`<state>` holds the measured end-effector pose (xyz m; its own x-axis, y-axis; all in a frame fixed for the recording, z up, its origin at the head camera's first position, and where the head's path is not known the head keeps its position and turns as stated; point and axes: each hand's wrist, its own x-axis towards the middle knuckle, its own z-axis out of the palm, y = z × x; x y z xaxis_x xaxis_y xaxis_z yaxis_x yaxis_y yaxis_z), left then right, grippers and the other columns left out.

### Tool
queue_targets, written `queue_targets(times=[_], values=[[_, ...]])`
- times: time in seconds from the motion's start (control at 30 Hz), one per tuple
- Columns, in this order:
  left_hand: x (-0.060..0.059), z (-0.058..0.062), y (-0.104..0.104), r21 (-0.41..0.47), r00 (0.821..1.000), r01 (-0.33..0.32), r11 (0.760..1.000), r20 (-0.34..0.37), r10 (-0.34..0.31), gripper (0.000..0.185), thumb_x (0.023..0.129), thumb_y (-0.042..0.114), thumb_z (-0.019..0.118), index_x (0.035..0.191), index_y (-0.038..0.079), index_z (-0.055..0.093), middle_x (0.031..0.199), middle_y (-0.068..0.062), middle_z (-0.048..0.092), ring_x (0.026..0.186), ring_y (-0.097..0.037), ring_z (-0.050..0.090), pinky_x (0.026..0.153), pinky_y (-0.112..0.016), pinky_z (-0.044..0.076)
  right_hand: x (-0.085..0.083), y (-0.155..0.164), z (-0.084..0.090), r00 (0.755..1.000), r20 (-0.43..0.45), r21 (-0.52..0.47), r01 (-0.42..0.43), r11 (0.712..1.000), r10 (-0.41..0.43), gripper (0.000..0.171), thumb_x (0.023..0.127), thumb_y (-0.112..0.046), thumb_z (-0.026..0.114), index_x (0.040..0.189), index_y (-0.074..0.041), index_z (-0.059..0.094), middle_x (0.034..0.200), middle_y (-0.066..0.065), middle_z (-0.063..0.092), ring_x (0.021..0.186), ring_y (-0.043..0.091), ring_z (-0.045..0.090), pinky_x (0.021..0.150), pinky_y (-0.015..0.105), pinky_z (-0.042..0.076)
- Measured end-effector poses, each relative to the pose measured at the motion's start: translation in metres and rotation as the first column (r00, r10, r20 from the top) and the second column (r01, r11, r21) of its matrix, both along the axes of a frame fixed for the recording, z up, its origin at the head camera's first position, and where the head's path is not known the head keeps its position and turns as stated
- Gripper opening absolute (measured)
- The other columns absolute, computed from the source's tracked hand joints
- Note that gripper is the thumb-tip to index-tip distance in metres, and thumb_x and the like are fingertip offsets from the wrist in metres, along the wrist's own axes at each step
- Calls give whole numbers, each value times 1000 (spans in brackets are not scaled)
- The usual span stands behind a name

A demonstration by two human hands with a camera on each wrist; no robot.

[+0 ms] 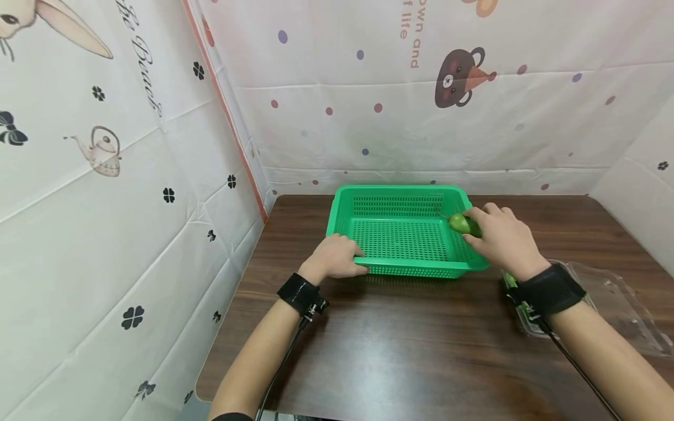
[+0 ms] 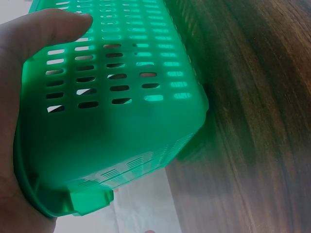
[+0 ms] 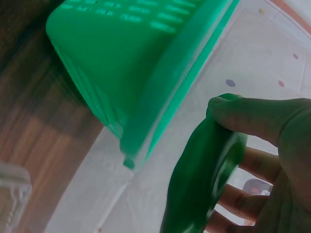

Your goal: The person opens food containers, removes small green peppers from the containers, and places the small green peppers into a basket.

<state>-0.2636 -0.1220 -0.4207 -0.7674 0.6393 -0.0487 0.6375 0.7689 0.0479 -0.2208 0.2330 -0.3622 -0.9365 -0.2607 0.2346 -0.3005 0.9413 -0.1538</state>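
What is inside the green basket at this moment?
The green basket shows only bare perforated floor; nothing lies in it. The right hand holds a green vegetable over its right rim. The left hand grips the near-left rim, covering that corner.

A bright green plastic basket, rectangular with perforated walls and floor, stands upright and empty on the dark wooden table, towards its far edge. A small green pepper, glossy and elongated, is held by the right hand over the basket's right rim, its tip pointing inward. The left hand grips the basket's near left corner
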Motion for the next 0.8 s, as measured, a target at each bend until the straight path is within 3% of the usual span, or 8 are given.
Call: queue_targets(times=[0.17, 0.4, 0.8], values=[[1, -1, 0, 0, 1000, -6, 1000, -3, 6, 40, 90, 53, 66, 120, 28, 78, 108, 8, 78, 99, -13, 71, 95, -36, 52, -3, -7, -6, 999, -25, -8, -25, 1000, 25, 51, 90, -25, 77, 135, -5, 62, 115, 27, 58, 97, 45, 54, 63, 52, 49], [1, -1, 2, 2, 1000, -10, 1000, 4, 10, 40, 91, 52, 66, 120, 28, 78, 110, 8, 78, 102, -14, 71, 93, -36, 52, -11, -16, -15, 994, -85, 1, -64, 998, 64, 50, 86, -21, 81, 130, -5, 65, 111, 25, 58, 89, 41, 52, 62, 50, 46], [0, -4, 6, -2, 999, -41, 999, 13, 41, 41, 91, 53, 67, 122, 28, 77, 118, 8, 76, 109, -16, 69, 96, -37, 51, -19, -28, -27, 985, -83, -1, -149, 989, 148, 44, 84, -17, 84, 125, -9, 70, 107, 19, 60, 86, 36, 51, 61, 44, 45]])
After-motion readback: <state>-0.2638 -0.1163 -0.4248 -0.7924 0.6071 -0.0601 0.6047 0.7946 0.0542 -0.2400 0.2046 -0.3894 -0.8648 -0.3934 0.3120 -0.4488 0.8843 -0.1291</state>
